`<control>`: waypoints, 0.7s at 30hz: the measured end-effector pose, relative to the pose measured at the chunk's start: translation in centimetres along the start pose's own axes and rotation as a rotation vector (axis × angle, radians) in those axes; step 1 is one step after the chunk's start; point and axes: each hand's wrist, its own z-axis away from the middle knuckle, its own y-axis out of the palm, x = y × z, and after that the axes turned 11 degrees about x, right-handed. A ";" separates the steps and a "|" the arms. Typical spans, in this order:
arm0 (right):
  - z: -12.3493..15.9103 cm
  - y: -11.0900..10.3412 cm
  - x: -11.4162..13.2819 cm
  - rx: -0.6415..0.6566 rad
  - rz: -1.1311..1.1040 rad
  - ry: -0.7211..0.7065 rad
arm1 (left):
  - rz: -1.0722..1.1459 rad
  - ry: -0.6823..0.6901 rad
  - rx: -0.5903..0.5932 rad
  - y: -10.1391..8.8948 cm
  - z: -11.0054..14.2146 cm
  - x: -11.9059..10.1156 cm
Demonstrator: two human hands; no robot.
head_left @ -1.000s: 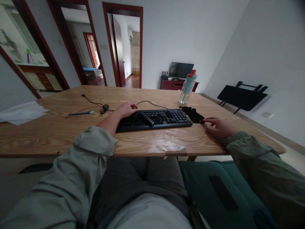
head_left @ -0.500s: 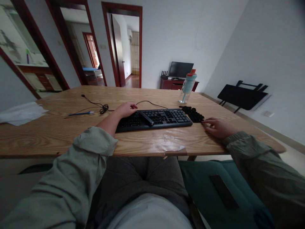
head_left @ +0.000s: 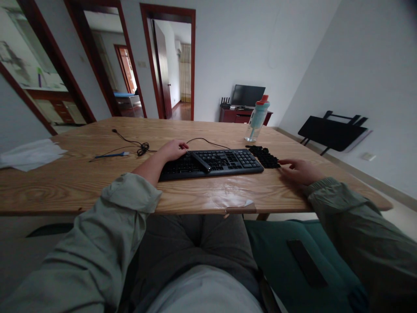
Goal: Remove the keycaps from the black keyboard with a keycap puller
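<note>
A black keyboard [head_left: 228,163] lies on the wooden table in front of me. Over its left part rests a dark, stick-shaped tool [head_left: 201,161], slanting toward me. My left hand [head_left: 172,150] has its fingers closed around the far end of this tool, with the wrist above the keyboard's left end; the tool's tip is too small to make out. Right of the keyboard lies a patch of loose black keycaps [head_left: 263,156]. At its near right corner my right hand [head_left: 298,169] has its fingertips closed on a keycap, mostly hidden by the fingers.
A water bottle [head_left: 257,119] with a red lid stands behind the keycaps. Left of the keyboard lie a coiled cable [head_left: 142,149] and a blue-handled brush [head_left: 112,154]. White tissue [head_left: 31,154] sits at the table's left. A dark phone-like slab [head_left: 306,263] lies on the green seat.
My right hand has shifted slightly, and its fingertips have drawn together at the corner of the keycaps. The left hand and the dark tool have stayed in place.
</note>
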 end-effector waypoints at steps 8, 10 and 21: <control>-2.8 -0.3 -1.9 -0.207 -0.447 -0.041 | 0.003 0.009 0.000 0.0 0.1 -0.1; -4.4 -0.5 -2.3 -0.272 -0.744 -0.014 | 0.003 0.000 0.007 -0.1 0.1 -0.2; -7.6 0.3 1.0 -0.099 -1.341 0.208 | 0.000 -0.013 0.029 -0.3 0.2 -0.6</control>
